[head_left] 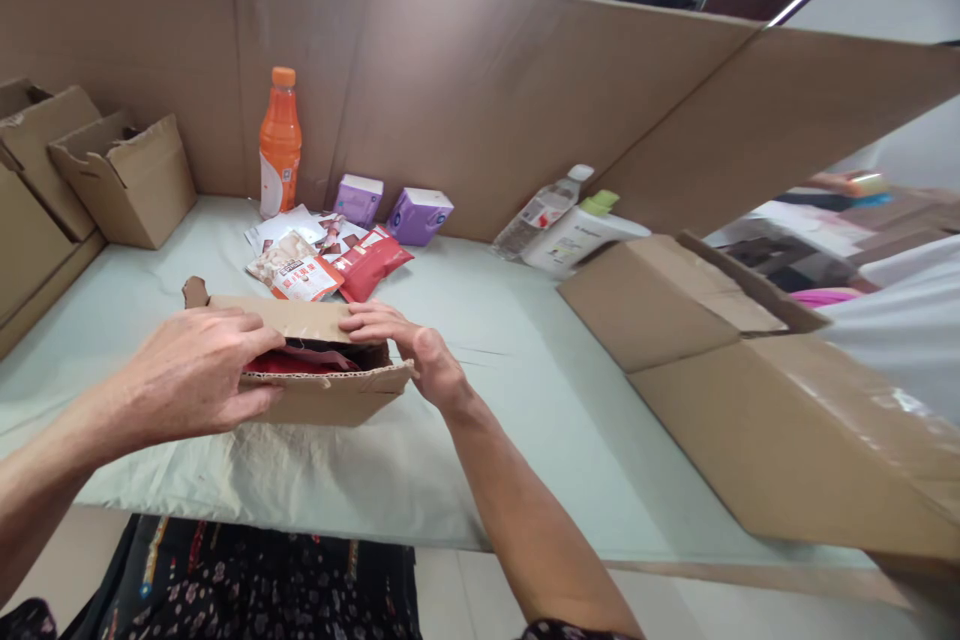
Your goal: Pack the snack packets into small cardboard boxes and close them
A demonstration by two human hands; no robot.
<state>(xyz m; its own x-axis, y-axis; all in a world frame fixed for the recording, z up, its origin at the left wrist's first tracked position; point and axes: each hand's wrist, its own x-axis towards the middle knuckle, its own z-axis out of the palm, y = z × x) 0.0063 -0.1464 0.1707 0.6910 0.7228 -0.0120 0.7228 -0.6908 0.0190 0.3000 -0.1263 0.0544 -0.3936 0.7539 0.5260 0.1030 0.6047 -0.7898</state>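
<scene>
A small open cardboard box lies near the table's front edge, with red packaging showing inside. My left hand grips the box's left end, thumb on the near wall and fingers over the top. At the other end, my right hand holds the box, its fingers resting on the far flap. Just behind the box are a red packet, a white-and-orange snack packet and other flat printed packets. What each hand's underside touches is hidden.
An orange drink bottle and two purple boxes stand at the back. A clear bottle and a white bottle with a green cap lean at right. Cardboard boxes line the left; larger cartons flank the right. Cardboard walls rise behind.
</scene>
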